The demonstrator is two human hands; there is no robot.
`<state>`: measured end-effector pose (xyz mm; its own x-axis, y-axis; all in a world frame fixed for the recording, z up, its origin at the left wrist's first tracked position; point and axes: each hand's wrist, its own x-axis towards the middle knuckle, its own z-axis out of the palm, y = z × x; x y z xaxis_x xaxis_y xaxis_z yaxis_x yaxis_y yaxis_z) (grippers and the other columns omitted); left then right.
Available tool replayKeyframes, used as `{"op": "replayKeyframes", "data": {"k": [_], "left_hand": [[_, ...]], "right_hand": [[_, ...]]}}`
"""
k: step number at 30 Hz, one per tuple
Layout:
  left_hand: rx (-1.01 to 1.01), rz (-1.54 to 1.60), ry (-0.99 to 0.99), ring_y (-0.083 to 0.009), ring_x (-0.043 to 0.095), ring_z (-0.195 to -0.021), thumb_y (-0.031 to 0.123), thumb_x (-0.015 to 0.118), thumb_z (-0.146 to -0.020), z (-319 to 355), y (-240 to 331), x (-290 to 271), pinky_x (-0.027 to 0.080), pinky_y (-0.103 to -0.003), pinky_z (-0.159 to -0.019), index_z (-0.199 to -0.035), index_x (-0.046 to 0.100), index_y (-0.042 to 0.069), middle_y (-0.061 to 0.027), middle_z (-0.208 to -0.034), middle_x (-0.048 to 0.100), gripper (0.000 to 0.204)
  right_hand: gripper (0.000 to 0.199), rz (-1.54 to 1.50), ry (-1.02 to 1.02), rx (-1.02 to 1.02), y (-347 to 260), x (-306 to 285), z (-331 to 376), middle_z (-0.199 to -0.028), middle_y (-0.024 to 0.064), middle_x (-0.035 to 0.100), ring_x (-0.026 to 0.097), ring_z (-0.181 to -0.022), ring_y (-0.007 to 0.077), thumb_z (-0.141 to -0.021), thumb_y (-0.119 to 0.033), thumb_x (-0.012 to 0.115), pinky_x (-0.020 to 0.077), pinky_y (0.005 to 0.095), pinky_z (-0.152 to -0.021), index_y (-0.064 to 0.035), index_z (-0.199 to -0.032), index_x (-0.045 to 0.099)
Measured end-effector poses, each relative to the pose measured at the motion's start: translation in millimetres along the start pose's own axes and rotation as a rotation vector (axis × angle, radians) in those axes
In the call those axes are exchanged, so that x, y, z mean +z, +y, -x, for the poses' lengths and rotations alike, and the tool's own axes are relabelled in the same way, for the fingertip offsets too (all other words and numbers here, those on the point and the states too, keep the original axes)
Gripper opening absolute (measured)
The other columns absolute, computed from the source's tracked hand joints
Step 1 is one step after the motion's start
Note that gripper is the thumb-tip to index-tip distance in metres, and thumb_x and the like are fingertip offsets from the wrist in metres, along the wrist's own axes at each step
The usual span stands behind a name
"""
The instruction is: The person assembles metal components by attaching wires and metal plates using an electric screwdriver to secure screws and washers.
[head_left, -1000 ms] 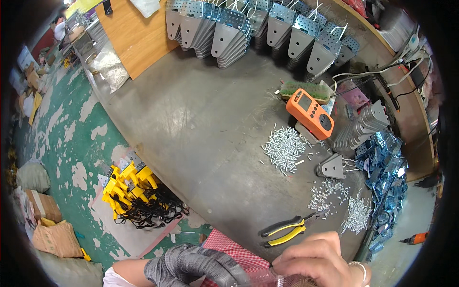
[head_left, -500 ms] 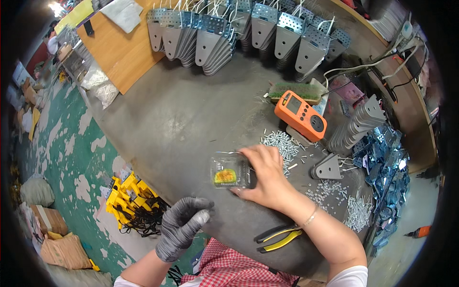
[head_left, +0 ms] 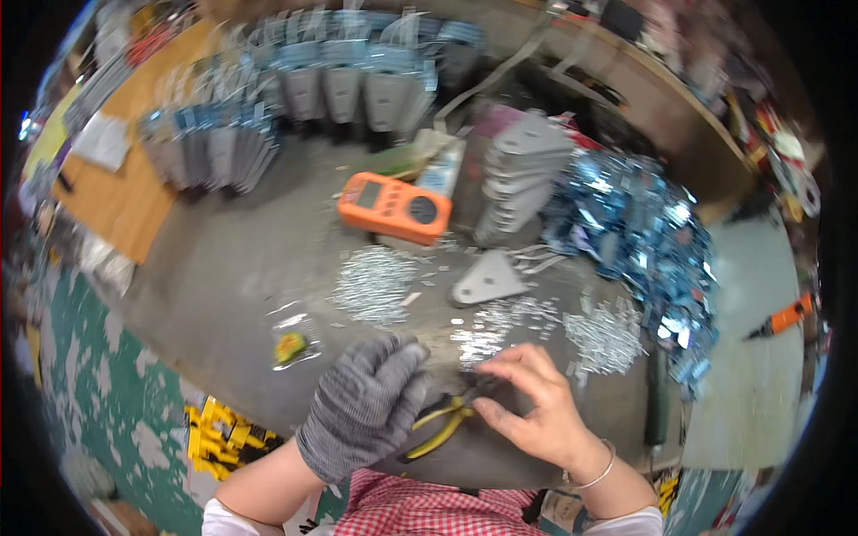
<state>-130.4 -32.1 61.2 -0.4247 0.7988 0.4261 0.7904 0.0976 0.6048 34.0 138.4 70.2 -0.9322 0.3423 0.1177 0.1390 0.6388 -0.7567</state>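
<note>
Yellow-handled pliers lie under both hands on the grey, screw-strewn workbench.

1. The left hand wears a grey knitted work glove, its ribbed weave covering every finger and ending in a snug cuff at the wrist
2. The right hand is bare, with no glove
3. A thin, pale bangle circles the right wrist
4. Short white sleeves show at both upper arms near the lower edge
5. A red-and-white checked garment covers the torso between the two forearms
</note>
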Motion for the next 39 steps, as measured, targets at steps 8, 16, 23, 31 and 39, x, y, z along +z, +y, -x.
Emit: {"op": "replayKeyframes", "data": {"k": [8,16,23,31,39], "left_hand": [[0.050,-0.154,-0.038,-0.0353,0.066,-0.094,0.008,0.070,-0.086,-67,21,13,0.054,-0.040,-0.082,-0.110,0.068,0.006,-0.0166,-0.106,0.067,0.024],[-0.417,-0.155,-0.150,-0.0269,0.068,-0.090,0.011,0.077,-0.083,50,15,-21,0.053,-0.035,-0.080,-0.107,0.070,0.005,-0.0121,-0.097,0.070,0.026],[-0.852,0.290,-0.087,-0.0163,0.064,-0.070,0.015,0.079,-0.081,159,23,-6,0.052,-0.029,-0.067,-0.097,0.073,0.003,-0.0075,-0.077,0.064,0.021],[-1.101,0.912,-0.263,-0.0102,0.059,-0.096,0.022,0.068,-0.097,204,10,32,0.049,-0.029,-0.089,-0.117,0.067,0.000,-0.0021,-0.103,0.068,0.029],[-1.133,1.141,-0.219,-0.0103,0.059,-0.098,0.025,0.067,-0.097,220,1,40,0.048,-0.029,-0.090,-0.119,0.066,0.001,-0.0024,-0.106,0.067,0.032]], "right_hand": [[0.028,0.052,0.262,0.305,27,-61,105,-0.098,0.0113,0.066,0.064,-0.089,0.0225,-0.076,-0.005,0.074,0.0512,0.0319,-0.080,-0.0008,-0.103,0.071],[0.017,-0.121,0.015,0.107,35,-17,105,-0.093,0.0092,0.067,0.067,-0.084,0.0258,-0.073,0.000,0.076,0.0541,0.0347,-0.075,-0.0034,-0.090,0.072],[0.018,-0.075,-0.185,-0.273,11,61,81,-0.089,0.0065,0.063,0.062,-0.079,0.0247,-0.074,-0.006,0.077,0.0525,0.0357,-0.070,-0.0047,-0.091,0.070],[0.020,0.181,-0.150,-0.340,-9,97,76,-0.082,0.0040,0.059,0.058,-0.073,0.0225,-0.073,-0.010,0.078,0.0475,0.0340,-0.065,-0.0075,-0.091,0.069],[0.019,0.284,-0.135,-0.334,-18,109,73,-0.078,0.0053,0.057,0.058,-0.072,0.0239,-0.071,-0.007,0.077,0.0454,0.0358,-0.066,-0.0071,-0.086,0.066]]}}
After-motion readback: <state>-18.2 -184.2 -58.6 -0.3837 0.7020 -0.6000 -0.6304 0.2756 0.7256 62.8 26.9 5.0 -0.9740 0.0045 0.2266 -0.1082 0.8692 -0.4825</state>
